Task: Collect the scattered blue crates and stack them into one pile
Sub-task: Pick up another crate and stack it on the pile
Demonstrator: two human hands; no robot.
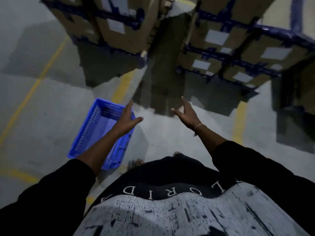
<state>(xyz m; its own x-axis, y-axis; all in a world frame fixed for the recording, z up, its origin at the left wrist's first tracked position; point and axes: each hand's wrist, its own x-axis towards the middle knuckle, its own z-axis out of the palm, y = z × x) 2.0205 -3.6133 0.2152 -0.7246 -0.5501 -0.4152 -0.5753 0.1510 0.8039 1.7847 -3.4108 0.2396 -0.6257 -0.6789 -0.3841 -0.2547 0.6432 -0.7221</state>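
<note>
One blue crate (95, 128) with slotted walls lies on the grey concrete floor, left of centre, its open top facing up and nothing inside. My left hand (127, 120) hovers over the crate's right rim with fingers spread, holding nothing. My right hand (186, 114) is stretched out further right, above bare floor, fingers apart and empty. Both arms wear black sleeves. No other blue crate shows in this view.
Blue metal racks loaded with cardboard boxes (226, 48) stand ahead, with a second loaded rack (110, 23) at upper left and a narrow gap between them. Yellow floor lines (122, 87) run along the aisle. My feet (136, 162) show below the crate.
</note>
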